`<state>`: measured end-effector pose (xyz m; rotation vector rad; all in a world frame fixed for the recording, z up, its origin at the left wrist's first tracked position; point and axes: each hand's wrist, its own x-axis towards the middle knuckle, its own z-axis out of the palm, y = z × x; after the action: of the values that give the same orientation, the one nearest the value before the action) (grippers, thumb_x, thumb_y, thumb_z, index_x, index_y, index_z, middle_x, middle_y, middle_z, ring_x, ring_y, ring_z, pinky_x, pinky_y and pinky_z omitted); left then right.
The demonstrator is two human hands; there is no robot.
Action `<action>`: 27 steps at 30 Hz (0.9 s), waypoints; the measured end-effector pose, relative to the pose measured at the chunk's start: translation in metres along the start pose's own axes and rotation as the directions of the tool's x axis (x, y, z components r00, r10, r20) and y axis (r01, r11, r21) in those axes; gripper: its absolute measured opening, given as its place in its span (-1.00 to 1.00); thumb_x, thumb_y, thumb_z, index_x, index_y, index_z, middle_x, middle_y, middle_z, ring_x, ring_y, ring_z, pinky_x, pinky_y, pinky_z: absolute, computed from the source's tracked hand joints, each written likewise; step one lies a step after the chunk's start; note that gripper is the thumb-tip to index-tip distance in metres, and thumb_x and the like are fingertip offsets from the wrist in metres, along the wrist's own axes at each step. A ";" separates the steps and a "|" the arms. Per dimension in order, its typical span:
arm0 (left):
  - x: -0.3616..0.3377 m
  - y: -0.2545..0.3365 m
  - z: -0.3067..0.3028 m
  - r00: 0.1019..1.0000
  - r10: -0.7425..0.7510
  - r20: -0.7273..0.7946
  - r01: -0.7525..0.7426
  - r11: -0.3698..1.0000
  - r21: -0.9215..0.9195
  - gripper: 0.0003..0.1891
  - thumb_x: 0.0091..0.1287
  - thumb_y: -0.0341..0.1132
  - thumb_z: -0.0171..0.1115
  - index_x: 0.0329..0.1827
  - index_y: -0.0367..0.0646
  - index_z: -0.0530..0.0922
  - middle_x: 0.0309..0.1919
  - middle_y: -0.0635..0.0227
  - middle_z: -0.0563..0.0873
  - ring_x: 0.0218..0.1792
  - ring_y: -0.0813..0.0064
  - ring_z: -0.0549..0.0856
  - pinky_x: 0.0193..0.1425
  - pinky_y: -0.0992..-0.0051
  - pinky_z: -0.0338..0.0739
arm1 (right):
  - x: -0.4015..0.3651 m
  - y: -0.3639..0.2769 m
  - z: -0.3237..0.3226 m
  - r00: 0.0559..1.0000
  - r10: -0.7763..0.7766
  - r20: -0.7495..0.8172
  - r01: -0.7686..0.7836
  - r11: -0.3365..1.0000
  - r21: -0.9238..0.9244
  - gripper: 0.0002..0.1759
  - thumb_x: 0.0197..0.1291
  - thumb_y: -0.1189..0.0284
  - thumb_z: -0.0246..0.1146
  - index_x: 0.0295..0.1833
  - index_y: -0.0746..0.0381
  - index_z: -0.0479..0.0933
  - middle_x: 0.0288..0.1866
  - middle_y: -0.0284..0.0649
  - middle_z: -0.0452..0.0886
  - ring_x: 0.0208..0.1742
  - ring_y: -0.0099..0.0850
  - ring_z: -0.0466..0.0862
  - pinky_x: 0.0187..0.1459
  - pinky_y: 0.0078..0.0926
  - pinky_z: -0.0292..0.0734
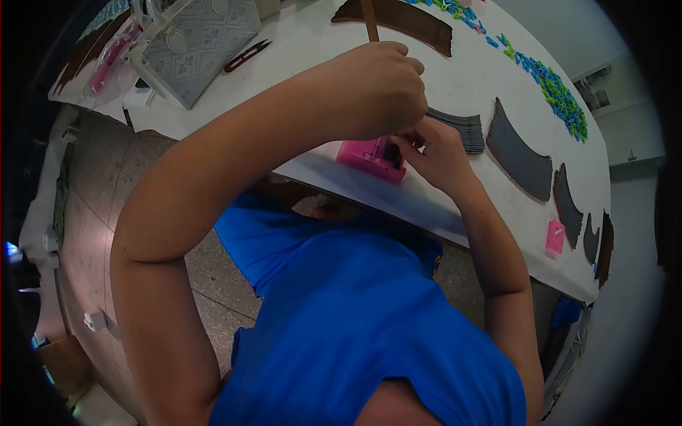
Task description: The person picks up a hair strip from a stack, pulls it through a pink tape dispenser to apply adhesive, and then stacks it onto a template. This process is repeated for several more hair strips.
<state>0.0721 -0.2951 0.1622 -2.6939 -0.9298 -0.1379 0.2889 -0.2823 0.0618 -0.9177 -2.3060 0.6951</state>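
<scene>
On the white table [298, 60], a pink block-like device [366, 157] with a dark part sits at the front edge. My left hand [391, 89] is closed in a fist above it, with a thin brown stick [370, 23] rising from the fist. My right hand [442, 155] is beside the device's right side, its thumb and fingers pinched close to the dark part. What those fingertips hold is hidden. Just behind my right hand lies a stack of dark curved strips [465, 131].
Dark curved pieces [522, 156] and a small pink block [555, 238] lie to the right. Blue and green small pieces [561, 99] spread along the far edge. A brown curved piece [398, 21], red-handled snips [247, 56] and a patterned bag [199, 50] are farther back.
</scene>
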 end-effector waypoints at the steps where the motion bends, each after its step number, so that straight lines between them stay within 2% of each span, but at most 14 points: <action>1: -0.001 0.000 -0.001 1.000 -0.004 0.015 0.005 1.000 -0.021 -0.95 0.26 -0.33 0.49 -0.39 0.02 0.83 -0.33 0.42 0.81 -0.02 0.47 0.73 0.24 0.37 0.59 | 0.000 0.000 0.000 1.000 0.001 0.001 -0.001 1.000 0.001 -0.81 0.32 0.48 0.47 0.00 0.26 0.69 -0.19 -0.13 0.79 -0.25 -0.31 0.81 -0.20 -0.41 0.72; 6: -0.014 -0.006 0.021 0.997 -0.024 -0.074 0.021 0.999 -0.050 -0.92 0.21 -0.44 0.44 -0.34 0.00 0.83 -0.33 0.40 0.78 -0.06 0.41 0.74 0.15 0.33 0.64 | -0.002 0.002 -0.001 0.996 -0.079 -0.038 0.078 0.997 -0.026 -0.81 0.31 0.50 0.46 0.01 0.24 0.70 -0.20 -0.19 0.77 -0.27 -0.37 0.76 -0.24 -0.43 0.69; 10: -0.029 -0.008 0.039 0.987 -0.056 -0.152 0.032 0.988 -0.152 -0.86 0.16 -0.52 0.39 -0.29 -0.06 0.82 -0.35 0.39 0.75 -0.12 0.34 0.75 0.01 0.31 0.68 | -0.007 0.002 -0.005 0.999 -0.039 -0.022 0.038 0.998 -0.047 -0.81 0.29 0.52 0.44 0.00 0.22 0.71 -0.18 -0.20 0.77 -0.23 -0.36 0.76 -0.24 -0.43 0.69; 13: -0.039 -0.005 0.058 0.978 -0.086 -0.191 0.044 0.976 -0.211 -0.86 0.15 -0.52 0.40 -0.27 -0.08 0.81 -0.33 0.39 0.75 -0.14 0.33 0.74 -0.03 0.30 0.69 | -0.011 0.003 -0.008 0.996 -0.078 -0.034 0.075 0.993 -0.090 -0.82 0.29 0.53 0.42 0.00 0.19 0.74 -0.18 -0.20 0.77 -0.23 -0.34 0.76 -0.22 -0.43 0.70; 18: -0.047 0.001 0.087 0.965 -0.081 -0.251 0.007 0.959 -0.284 -0.79 0.08 -0.49 0.47 -0.21 -0.08 0.77 -0.24 0.36 0.77 -0.13 0.29 0.75 -0.05 0.29 0.71 | -0.016 0.006 -0.016 0.989 -0.141 0.037 0.145 0.974 -0.173 -0.82 0.29 0.54 0.41 -0.03 0.15 0.79 -0.20 -0.21 0.76 -0.18 -0.31 0.77 -0.18 -0.35 0.71; 22: -0.045 0.007 0.096 0.954 -0.096 -0.284 -0.007 0.940 -0.342 -0.71 0.02 -0.47 0.53 -0.15 -0.08 0.75 -0.19 0.34 0.77 -0.10 0.26 0.75 -0.07 0.28 0.72 | -0.022 0.008 -0.021 0.990 -0.137 0.031 0.140 0.969 -0.205 -0.82 0.27 0.55 0.40 -0.04 0.15 0.79 -0.21 -0.23 0.76 -0.17 -0.31 0.76 -0.18 -0.35 0.70; 27: -0.042 0.012 0.101 0.953 -0.096 -0.286 -0.012 0.936 -0.352 -0.70 0.01 -0.46 0.55 -0.15 -0.09 0.74 -0.20 0.35 0.76 -0.10 0.27 0.74 -0.08 0.29 0.72 | -0.028 0.012 -0.023 0.991 -0.131 0.019 0.133 0.971 -0.200 -0.80 0.25 0.57 0.40 -0.04 0.14 0.80 -0.24 -0.24 0.74 -0.20 -0.33 0.73 -0.21 -0.37 0.67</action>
<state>0.0463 -0.2987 0.0551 -2.8510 -0.9403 -0.7694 0.3261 -0.2897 0.0621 -0.8403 -2.4494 0.4146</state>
